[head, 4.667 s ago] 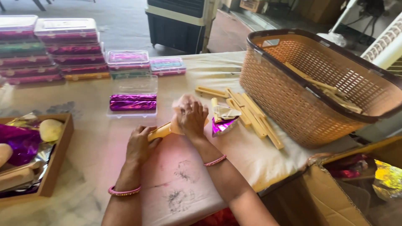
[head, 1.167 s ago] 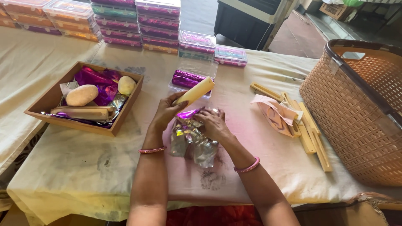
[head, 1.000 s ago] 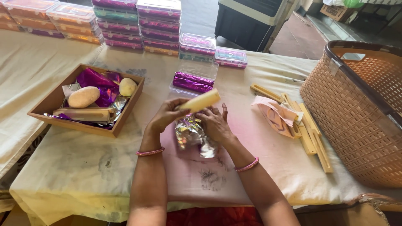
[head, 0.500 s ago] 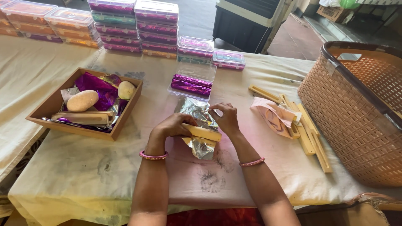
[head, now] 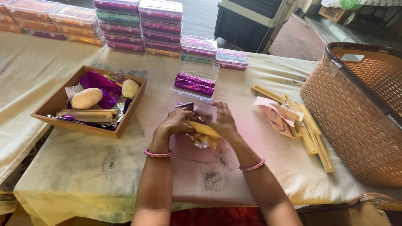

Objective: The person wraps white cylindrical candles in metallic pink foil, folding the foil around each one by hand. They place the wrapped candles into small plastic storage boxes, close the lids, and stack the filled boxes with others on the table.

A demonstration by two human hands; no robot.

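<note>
yellow bar [head: 204,128] is being gripped over crinkled foil wrapper [head: 204,141] at table [head: 83,167] centre, pinched by left hand [head: 178,122] and right hand [head: 224,121], both clasped on it. open clear box [head: 194,83] of purple-wrapped bars is sitting just beyond; wooden tray [head: 56,102] at left, wooden sticks [head: 312,140] and woven basket [head: 360,117] at right.

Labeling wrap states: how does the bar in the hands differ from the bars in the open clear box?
The bar in the hands is bare tan, lying on loose foil; the boxed bars are fully wrapped in purple foil. The left hand and right hand grip the former; the latter lie untouched. Both are long and narrow.
</note>
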